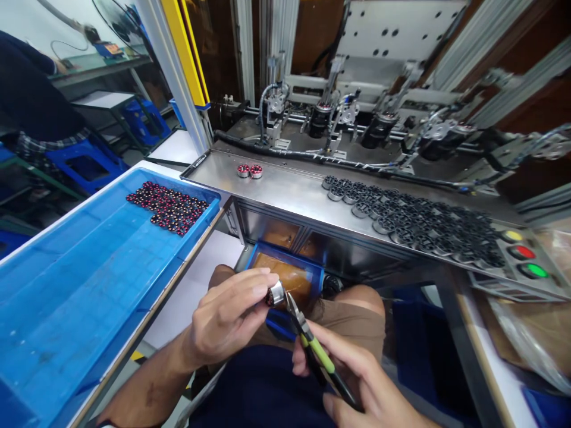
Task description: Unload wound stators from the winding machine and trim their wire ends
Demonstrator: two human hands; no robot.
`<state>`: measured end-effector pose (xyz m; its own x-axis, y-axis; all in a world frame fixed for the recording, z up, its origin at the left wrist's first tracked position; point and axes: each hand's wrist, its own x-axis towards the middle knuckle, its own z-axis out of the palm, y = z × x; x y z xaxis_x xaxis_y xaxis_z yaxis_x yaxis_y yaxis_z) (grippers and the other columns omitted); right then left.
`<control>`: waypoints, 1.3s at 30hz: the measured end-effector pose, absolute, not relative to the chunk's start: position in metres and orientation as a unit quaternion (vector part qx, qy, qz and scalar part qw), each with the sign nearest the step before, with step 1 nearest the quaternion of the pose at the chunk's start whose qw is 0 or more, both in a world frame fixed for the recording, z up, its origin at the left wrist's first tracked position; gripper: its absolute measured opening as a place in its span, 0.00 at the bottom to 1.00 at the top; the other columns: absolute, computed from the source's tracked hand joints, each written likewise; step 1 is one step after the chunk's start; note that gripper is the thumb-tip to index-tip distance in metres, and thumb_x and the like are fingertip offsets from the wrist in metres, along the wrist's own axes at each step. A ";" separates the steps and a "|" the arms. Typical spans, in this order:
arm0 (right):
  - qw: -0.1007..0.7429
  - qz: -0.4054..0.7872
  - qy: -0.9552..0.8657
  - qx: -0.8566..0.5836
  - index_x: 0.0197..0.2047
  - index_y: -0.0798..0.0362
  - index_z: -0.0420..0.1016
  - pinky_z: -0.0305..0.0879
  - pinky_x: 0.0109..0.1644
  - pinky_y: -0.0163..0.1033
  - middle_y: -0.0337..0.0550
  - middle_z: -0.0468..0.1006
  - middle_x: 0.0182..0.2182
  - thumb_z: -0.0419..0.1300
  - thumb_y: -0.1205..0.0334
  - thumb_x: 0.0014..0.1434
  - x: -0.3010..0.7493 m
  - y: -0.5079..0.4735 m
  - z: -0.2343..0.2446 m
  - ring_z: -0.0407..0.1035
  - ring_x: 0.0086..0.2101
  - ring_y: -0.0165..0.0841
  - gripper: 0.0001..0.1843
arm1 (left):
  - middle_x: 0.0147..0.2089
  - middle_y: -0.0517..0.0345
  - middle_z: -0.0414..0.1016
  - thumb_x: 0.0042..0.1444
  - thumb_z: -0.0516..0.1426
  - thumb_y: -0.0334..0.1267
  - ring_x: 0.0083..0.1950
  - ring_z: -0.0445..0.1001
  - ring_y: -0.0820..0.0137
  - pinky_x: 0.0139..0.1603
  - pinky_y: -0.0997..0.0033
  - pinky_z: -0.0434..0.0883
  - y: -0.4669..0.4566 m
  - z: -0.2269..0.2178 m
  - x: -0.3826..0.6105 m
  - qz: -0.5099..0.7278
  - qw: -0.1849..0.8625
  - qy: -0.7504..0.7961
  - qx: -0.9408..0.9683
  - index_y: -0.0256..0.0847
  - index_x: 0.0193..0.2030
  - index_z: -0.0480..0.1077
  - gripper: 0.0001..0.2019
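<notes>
Your left hand [227, 321] fingers pinch a small metal part [276, 293] over your lap, below the worktop [289, 190] edge; your right hand [357, 380] grips green-handled pliers [312, 345], tips seemingly touching it. A blue tray [89, 279] flanks left.

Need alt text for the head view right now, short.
Left hand pinches a small metal motor part while the right hand puts green-handled cutters to it. Blue tray of wound parts at left; dark parts line the steel bench ahead.

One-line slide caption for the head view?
Left hand holds a small metal part; right hand sets green-handled pliers against it.
</notes>
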<state>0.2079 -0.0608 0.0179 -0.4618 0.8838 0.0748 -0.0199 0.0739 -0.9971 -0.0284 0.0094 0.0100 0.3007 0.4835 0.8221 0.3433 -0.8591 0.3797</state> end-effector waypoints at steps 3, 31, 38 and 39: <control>0.388 0.588 -0.618 -0.348 0.67 0.36 0.62 0.75 0.51 0.42 0.45 0.79 0.46 0.53 0.85 0.50 0.207 -0.060 0.019 0.78 0.44 0.35 0.46 | 0.49 0.44 0.82 0.47 0.63 0.15 0.53 0.80 0.60 0.53 0.57 0.81 0.009 0.007 -0.029 0.534 0.070 0.256 0.803 0.38 0.67 0.58 0.40; 0.337 0.610 -0.590 -0.407 0.64 0.46 0.68 0.71 0.35 0.34 0.40 0.75 0.32 0.54 0.77 0.52 0.197 -0.051 0.023 0.69 0.30 0.29 0.37 | 0.46 0.44 0.83 0.48 0.61 0.16 0.53 0.80 0.63 0.53 0.61 0.80 0.003 0.008 -0.032 0.524 0.101 0.284 0.797 0.36 0.63 0.63 0.35; 0.308 0.580 -0.595 -0.462 0.62 0.54 0.71 0.69 0.34 0.33 0.42 0.74 0.30 0.55 0.73 0.51 0.194 -0.046 0.029 0.68 0.30 0.30 0.33 | 0.48 0.42 0.82 0.48 0.60 0.15 0.53 0.79 0.60 0.52 0.59 0.80 0.005 0.001 -0.029 0.517 0.088 0.285 0.803 0.33 0.63 0.63 0.34; 0.310 0.581 -0.593 -0.463 0.62 0.54 0.71 0.70 0.35 0.33 0.42 0.75 0.30 0.55 0.72 0.52 0.194 -0.046 0.028 0.68 0.30 0.30 0.33 | 0.48 0.42 0.82 0.48 0.60 0.15 0.53 0.79 0.60 0.52 0.59 0.81 0.005 0.000 -0.028 0.520 0.085 0.283 0.802 0.34 0.63 0.63 0.34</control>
<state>0.1937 -0.0459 0.0280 -0.3785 0.9096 -0.1714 0.1889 -0.1054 -0.9763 -0.0284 0.0053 0.0004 0.3000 0.5422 0.7848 0.3647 -0.8255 0.4309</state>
